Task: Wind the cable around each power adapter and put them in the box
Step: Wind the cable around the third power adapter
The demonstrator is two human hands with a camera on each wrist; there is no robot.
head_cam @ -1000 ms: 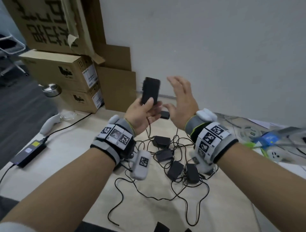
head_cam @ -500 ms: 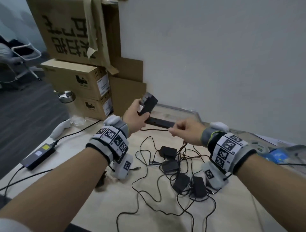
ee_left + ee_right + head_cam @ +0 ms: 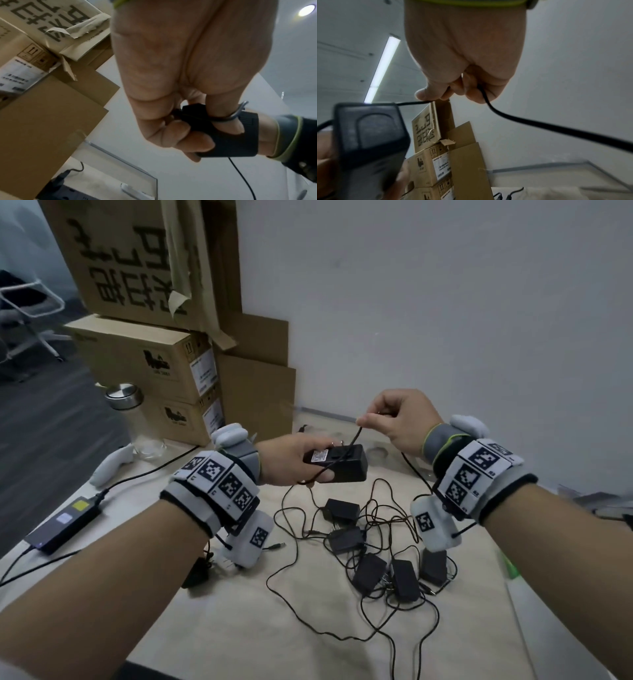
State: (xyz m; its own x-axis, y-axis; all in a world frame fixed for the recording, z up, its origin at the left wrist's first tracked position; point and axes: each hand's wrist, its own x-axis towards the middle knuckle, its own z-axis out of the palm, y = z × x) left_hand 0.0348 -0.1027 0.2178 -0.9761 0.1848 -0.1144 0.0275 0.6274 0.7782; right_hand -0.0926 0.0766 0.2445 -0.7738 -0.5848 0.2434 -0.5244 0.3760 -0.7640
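Observation:
My left hand (image 3: 294,462) grips a black power adapter (image 3: 337,462) that lies level above the table; in the left wrist view its fingers (image 3: 171,129) curl round the adapter (image 3: 231,142). One turn of thin black cable (image 3: 356,436) crosses the adapter. My right hand (image 3: 399,419) pinches that cable just above and to the right of the adapter, and the cable (image 3: 539,125) trails down from the hand (image 3: 458,92). Several more black adapters (image 3: 368,571) lie in a tangle of cables (image 3: 301,529) on the table below.
Stacked cardboard boxes (image 3: 147,361) stand at the back left against the white wall. A glass jar with a metal lid (image 3: 128,412), a white controller (image 3: 109,463) and a long black power brick (image 3: 65,522) lie at the left. A clear-walled container's rim (image 3: 556,166) runs along the wall.
The adapter has turned from upright to level in my left hand. My right hand, open a second ago, now pinches the cable and has lifted it above the adapter.

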